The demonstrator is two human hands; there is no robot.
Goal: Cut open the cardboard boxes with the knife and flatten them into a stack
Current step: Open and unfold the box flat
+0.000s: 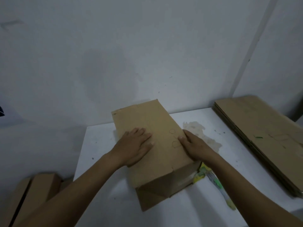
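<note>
A: What's off the left edge?
B: Unflattened boxes [32, 194], lower than the worktop [101, 153], just beside its left edge.
A: And the hands?
B: The left hand [136, 145] lies flat on the box [160, 164], fingers straight, gripping nothing. The box sits mid-worktop, far end by the wall, near flap short of the front edge. The right hand [195, 146] grips the box's right edge, thumb on top, fingers curled over the side.
A: Room to the right?
B: A strip of open worktop, with a yellow-green streaked thing [214, 182] against the box's near right corner. Beyond it, the stack [262, 136] lies at the right edge, well apart from the box.
</note>
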